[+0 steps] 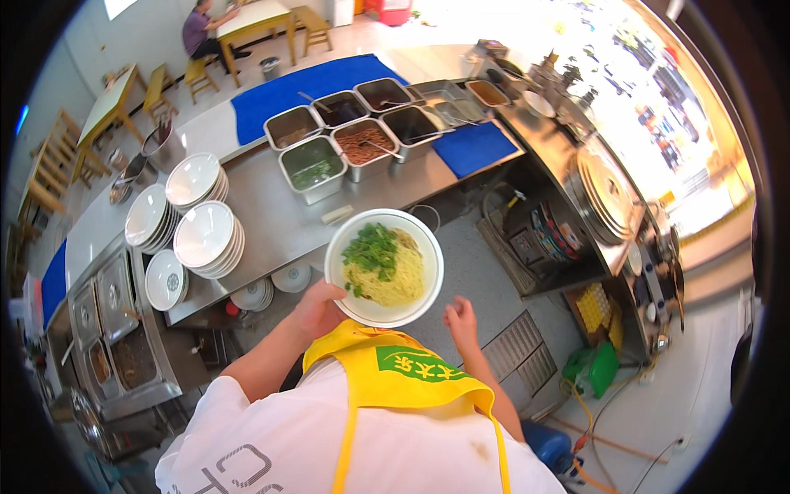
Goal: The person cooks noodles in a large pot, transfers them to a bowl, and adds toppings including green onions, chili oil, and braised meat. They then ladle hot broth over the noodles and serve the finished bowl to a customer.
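My left hand (320, 309) grips the near left rim of a white bowl (434, 272), held up in front of my yellow apron (358, 355). Yellow noodles (400, 278) fill the bowl, with chopped green herbs (370, 247) heaped at their upper left. My right hand (460, 321) is raised to the right of the bowl, apart from it, fingers curled and nothing seen in them. Beyond the bowl on the steel counter (265, 216) stand steel pans, among them one of chopped greens in liquid (315, 170) and one of reddish-brown topping (365, 143) with a spoon.
Stacked white bowls (207, 238) stand at the counter's left, beside lidded steel food wells (117, 302). A blue cloth (474, 148) lies right of the pans. Large round lids (602, 197) rest on the right counter. A floor drain grate (518, 349) lies below. A person (200, 34) sits at a far table.
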`<state>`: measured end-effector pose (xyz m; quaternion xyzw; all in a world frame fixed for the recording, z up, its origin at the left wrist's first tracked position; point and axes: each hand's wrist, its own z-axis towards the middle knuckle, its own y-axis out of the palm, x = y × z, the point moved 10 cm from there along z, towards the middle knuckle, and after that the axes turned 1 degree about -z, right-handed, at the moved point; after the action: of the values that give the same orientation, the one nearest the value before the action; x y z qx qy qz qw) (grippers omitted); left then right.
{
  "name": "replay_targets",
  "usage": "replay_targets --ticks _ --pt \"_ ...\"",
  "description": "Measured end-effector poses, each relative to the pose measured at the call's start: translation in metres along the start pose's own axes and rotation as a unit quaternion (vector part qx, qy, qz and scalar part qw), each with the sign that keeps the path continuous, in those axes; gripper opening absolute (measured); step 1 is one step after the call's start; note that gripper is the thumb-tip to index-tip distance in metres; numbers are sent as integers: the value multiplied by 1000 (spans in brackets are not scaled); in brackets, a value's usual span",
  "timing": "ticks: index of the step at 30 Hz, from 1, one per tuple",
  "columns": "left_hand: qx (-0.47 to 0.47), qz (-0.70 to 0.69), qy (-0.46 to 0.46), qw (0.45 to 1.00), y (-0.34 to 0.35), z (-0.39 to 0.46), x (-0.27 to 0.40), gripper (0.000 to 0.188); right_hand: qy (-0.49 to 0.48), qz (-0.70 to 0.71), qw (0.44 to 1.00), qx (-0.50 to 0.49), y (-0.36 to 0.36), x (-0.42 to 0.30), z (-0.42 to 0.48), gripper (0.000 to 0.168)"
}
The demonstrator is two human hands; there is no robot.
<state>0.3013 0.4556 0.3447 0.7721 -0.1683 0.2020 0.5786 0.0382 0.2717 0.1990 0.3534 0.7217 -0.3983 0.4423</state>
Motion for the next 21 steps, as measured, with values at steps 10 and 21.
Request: replay_targets --ticks 10,21 --pt "195 -99 212 952 -93 0 64 68 -303 -216 921 -114 175 -247 253 54" --pt "277 -217 250 902 -124 113 40 65 -598 -269 683 -321 280 -315 300 19"
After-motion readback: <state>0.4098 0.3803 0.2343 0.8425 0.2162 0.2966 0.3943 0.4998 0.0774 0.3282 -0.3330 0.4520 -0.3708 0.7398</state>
